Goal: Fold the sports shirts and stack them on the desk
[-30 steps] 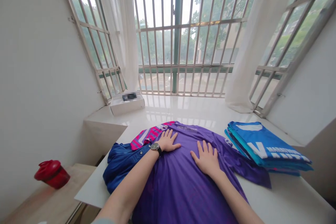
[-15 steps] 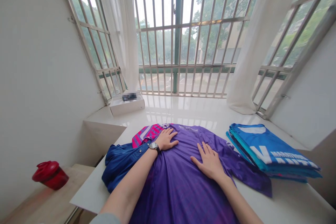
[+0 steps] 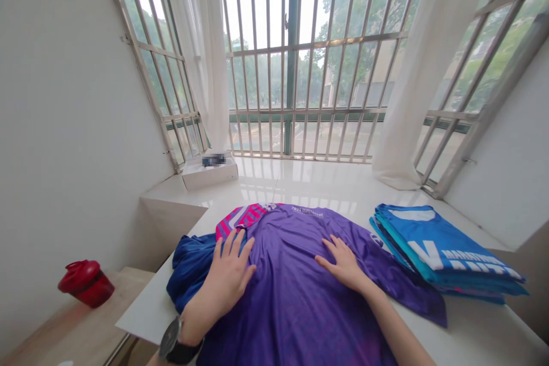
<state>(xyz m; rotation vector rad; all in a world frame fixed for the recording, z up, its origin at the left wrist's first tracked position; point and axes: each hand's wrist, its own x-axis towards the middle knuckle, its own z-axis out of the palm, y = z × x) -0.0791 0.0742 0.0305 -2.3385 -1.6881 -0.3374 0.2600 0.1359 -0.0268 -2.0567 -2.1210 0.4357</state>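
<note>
A purple shirt (image 3: 295, 286) lies spread on the white table (image 3: 467, 331) in front of me. My left hand (image 3: 229, 274), with a dark watch on the wrist, lies flat and open on the shirt's left edge, fingers spread. My right hand (image 3: 343, 263) rests flat and open on the shirt's middle right. Under the purple shirt, a pink striped garment (image 3: 240, 220) and a dark blue garment (image 3: 191, 266) stick out at the left.
A stack of folded blue shirts (image 3: 441, 249) sits at the right of the table. A white box (image 3: 210, 168) lies on the window ledge at the back left. A red lidded container (image 3: 86, 283) stands on a low wooden surface at the left. Barred windows and white curtains are behind.
My left hand has slid back toward me along the shirt's left side, from near the collar to the lower left. My right hand has stayed nearly in place.
</note>
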